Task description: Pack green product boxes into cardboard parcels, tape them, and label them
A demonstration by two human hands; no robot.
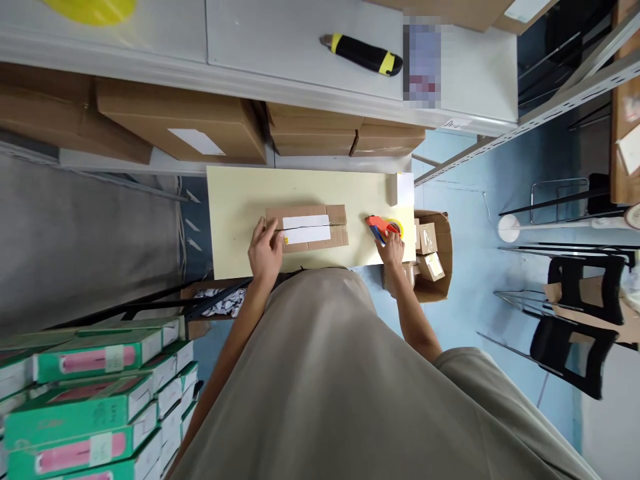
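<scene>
Cardboard box (pixel 314 228) lies on the pale tabletop (pixel 235 193), your left hand (pixel 266 250) loosely curled at its left end. Your right hand (pixel 391 248), partly closed, has hold of the red tape dispenser (pixel 384 227); its exact grip is unclear.

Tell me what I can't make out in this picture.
All in the head view:
Inside of the carton: covered by its flaps.
Print on the white label: too small.
How firmly the right hand holds the tape dispenser: fingers too small.
Item beside the cutter: pixelated.
Yellow object: cut off by the top edge.
</scene>
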